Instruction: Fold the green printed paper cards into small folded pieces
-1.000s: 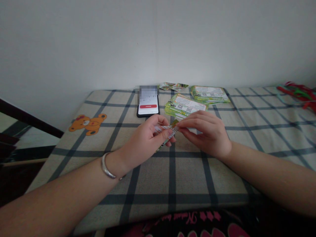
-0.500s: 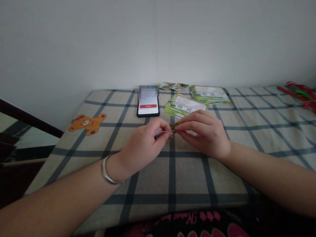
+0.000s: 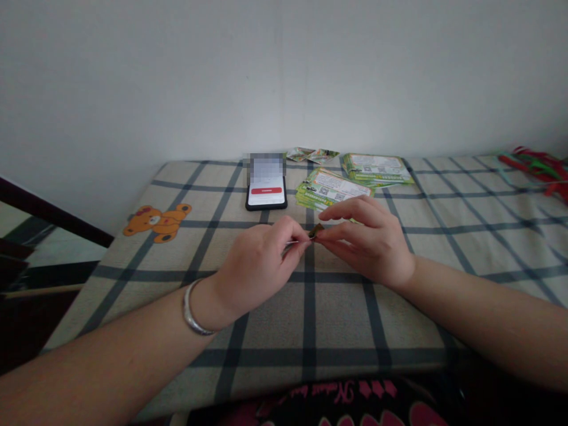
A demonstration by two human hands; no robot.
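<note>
Item, left hand (image 3: 261, 266): wearing a silver bangle (image 3: 194, 310) at the wrist; its grip is narrowing to a pinch of thumb and forefinger, holding a thin card (image 3: 316, 229).

Item, right hand (image 3: 368, 242): its grip is pinching the opposite end of the same card between thumb and forefinger, the other fingers arching above.

Item, card: being held nearly edge-on between both hands, above the near-middle of the bench (image 3: 266, 331); a dark green-yellow corner is showing, the remainder mostly hiding behind the left fingers.

Item, near card pile (image 3: 332, 188): green and white, lying fanned just beyond the right hand.

Item, far card pile (image 3: 377, 168): similar, lying behind and to the right, near the wall (image 3: 177, 71).

Item, folded pieces (image 3: 313, 155): resting by the wall, left of that pile.

Item, phone (image 3: 266, 192): black-edged, lying face up left of the piles, displaying a red bar.

Item, orange bear figure (image 3: 157, 223): lying flat toward the left edge.

Item, red and green bundle (image 3: 541, 168): lying far right.
</note>
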